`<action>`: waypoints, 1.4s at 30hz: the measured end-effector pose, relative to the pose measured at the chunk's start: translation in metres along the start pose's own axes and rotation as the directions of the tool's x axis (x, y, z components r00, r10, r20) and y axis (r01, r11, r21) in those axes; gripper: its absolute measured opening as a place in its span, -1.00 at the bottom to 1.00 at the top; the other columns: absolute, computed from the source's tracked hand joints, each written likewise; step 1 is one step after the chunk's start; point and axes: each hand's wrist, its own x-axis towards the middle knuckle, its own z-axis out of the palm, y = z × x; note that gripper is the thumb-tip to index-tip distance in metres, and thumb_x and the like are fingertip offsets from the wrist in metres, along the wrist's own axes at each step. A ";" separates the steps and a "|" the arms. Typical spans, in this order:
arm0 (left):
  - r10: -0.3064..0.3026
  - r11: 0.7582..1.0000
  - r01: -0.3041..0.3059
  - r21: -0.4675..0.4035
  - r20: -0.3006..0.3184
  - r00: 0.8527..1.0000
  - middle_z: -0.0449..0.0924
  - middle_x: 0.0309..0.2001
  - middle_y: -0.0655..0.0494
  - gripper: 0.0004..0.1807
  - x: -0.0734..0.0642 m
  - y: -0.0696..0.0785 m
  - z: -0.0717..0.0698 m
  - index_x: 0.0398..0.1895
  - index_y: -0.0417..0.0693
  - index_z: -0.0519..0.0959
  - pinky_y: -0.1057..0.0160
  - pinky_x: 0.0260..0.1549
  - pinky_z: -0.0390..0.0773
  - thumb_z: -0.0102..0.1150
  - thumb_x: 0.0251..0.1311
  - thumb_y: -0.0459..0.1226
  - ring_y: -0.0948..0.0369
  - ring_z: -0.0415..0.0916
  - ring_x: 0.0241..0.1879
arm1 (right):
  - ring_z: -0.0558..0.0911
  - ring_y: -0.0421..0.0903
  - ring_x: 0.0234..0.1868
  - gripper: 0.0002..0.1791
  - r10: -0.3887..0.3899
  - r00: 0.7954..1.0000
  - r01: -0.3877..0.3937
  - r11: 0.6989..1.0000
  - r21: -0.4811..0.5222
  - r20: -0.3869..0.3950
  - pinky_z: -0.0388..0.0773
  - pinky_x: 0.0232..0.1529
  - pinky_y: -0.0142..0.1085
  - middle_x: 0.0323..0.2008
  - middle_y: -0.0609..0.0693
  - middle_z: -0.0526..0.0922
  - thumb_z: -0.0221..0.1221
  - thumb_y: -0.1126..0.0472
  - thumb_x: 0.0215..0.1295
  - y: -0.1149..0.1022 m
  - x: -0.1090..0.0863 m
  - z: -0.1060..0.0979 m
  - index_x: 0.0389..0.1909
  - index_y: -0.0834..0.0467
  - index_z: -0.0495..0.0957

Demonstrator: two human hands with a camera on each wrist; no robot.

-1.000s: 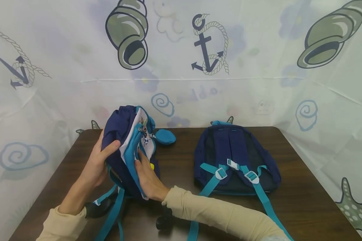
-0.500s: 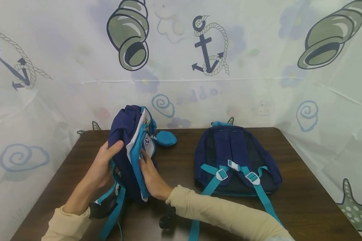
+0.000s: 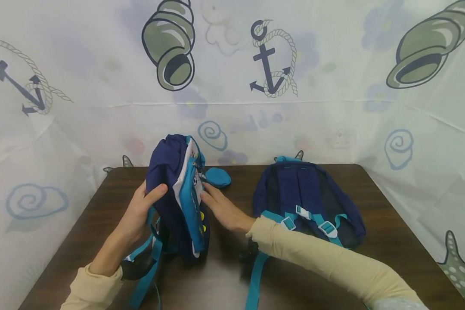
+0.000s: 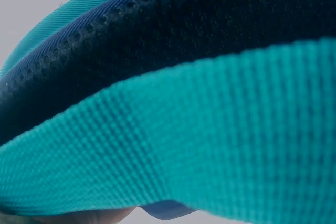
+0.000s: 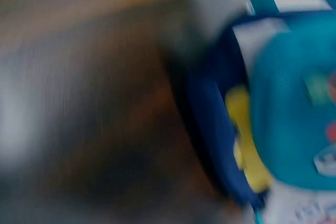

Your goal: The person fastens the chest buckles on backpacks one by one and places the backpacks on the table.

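Note:
In the head view a navy backpack [image 3: 168, 172] with a white and teal front stands on its base at the left, its front turned to the right. My left hand [image 3: 137, 215] grips its near left side, thumb on the cloth and fingers hidden behind. My right hand [image 3: 226, 209], fingers fairly straight, is at the front pocket; the fingertips overlap its edge, and contact is hard to tell. A teal strap [image 4: 236, 124] and a dark padded shoulder strap [image 4: 131, 56] fill the left wrist view. The blurred right wrist view shows the teal pocket [image 5: 283, 108] and a yellow shape [image 5: 247, 145].
A second navy backpack [image 3: 308, 189] lies on the right with its shoulder straps up, partly behind my right sleeve. A small round teal pouch [image 3: 218, 177] hangs off the first backpack's far side. Both are on a dark wooden table [image 3: 232, 275] before a printed cloth backdrop [image 3: 232, 112].
The left backpack has shifted right and turned somewhat more edge-on, my left hand moving with it. My right hand has drawn back to the right from the front pocket.

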 end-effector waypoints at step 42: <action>0.037 0.995 -0.047 0.084 0.113 0.993 -0.36 0.63 0.06 -0.17 0.002 0.000 0.011 0.62 0.28 -0.30 -0.57 0.29 -0.17 -0.08 0.48 -0.18 -0.17 -0.30 0.55 | -0.18 0.14 0.62 -0.08 0.177 0.975 -0.026 0.687 -0.726 0.133 -0.13 0.51 0.27 0.63 0.06 -0.18 -0.39 -0.49 0.42 -0.182 0.028 -0.061 0.62 -0.07 -0.27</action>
